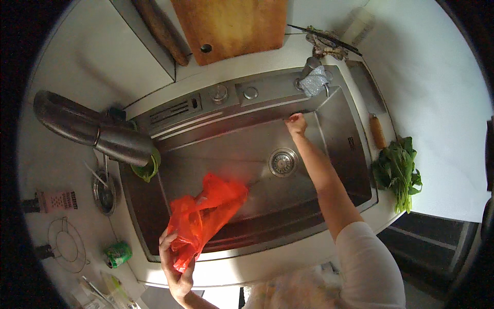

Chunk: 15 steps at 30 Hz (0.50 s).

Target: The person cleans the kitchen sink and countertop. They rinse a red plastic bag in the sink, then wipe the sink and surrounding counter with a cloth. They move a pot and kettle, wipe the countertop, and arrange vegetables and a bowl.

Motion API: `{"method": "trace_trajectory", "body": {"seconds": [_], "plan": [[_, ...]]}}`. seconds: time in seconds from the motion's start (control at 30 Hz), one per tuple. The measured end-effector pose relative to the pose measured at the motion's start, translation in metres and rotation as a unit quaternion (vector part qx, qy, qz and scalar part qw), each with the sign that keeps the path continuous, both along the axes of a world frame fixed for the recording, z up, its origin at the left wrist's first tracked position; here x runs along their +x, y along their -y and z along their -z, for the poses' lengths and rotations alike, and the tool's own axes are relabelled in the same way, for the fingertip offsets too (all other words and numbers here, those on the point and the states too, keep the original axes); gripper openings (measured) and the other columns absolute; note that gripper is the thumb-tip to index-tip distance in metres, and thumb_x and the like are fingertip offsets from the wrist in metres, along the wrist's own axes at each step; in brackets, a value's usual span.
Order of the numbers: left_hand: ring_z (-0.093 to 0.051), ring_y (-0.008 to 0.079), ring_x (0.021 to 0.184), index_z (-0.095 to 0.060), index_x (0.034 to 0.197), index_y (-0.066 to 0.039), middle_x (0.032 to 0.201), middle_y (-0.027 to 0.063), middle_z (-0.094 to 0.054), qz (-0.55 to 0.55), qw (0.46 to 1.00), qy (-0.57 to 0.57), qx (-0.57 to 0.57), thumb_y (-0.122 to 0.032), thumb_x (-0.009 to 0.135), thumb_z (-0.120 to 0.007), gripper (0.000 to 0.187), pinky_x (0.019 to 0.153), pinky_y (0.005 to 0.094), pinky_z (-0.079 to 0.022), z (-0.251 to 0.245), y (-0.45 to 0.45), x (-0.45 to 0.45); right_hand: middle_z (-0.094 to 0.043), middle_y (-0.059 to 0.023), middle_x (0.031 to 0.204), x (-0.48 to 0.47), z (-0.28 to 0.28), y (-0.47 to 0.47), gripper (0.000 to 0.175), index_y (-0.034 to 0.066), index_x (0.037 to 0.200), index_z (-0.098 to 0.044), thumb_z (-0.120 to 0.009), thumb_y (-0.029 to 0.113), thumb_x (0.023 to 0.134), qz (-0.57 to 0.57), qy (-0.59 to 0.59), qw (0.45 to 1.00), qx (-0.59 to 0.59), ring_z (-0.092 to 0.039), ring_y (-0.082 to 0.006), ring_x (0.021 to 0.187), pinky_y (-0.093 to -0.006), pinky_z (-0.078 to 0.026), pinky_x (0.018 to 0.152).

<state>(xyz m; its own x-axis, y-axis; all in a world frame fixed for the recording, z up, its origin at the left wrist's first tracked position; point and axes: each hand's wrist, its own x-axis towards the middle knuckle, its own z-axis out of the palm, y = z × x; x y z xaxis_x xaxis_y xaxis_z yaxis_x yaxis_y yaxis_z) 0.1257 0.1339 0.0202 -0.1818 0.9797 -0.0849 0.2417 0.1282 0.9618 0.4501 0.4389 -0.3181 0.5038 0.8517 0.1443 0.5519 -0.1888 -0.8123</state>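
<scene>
My left hand (175, 266) grips a red plastic bag (204, 220) over the front left edge of a stainless steel sink (216, 162). The thin, crumpled bag spreads into the basin; I cannot tell what, if anything, is inside. My right hand (296, 124) reaches over the basin towards its back right corner. Its fingers look curled, and whether something small is in them cannot be made out. Below that hand lies the round drain strainer (283, 162). Close behind the hand, a silvery mesh scouring cloth (314, 82) hangs over a small tap (327, 90).
A wooden cutting board (235, 29) leans behind the sink. Leafy greens (398, 174) lie on the right-hand counter beside a wooden handle (377, 131). On the left are a large grey spout (94, 131), a green strainer (148, 166), a metal bowl (104, 195) and a green can (117, 255).
</scene>
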Motion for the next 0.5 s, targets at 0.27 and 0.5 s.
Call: {"method": "trace_trajectory", "body": {"seconds": [0.27,0.5], "plan": [[-0.037,0.0265,0.114,-0.041,0.117,-0.004,0.127,0.0154,-0.031,-0.027,0.999,-0.043,-0.016,-0.003,0.065,-0.054,0.054,0.092,0.0373,-0.034,0.0,-0.003,0.006,-0.057,-0.0121,0.065,-0.026,-0.021,0.012,0.024,0.0059,0.078,-0.049,-0.066,0.007,0.062,-0.136,0.073,0.982,-0.106,-0.059,-0.0308,0.064,-0.0364,-0.045,0.058],[-0.038,0.026,0.113,-0.041,0.118,-0.004,0.126,0.0143,-0.033,-0.001,1.0,-0.018,-0.002,-0.004,0.065,-0.055,0.055,0.093,0.0365,-0.034,-0.002,-0.015,0.016,-0.061,-0.0051,0.072,0.028,-0.021,0.089,0.01,0.0052,0.072,-0.061,-0.058,-0.004,0.068,-0.595,0.061,0.75,-0.281,-0.057,-0.0143,0.068,-0.0287,-0.045,0.061]]}}
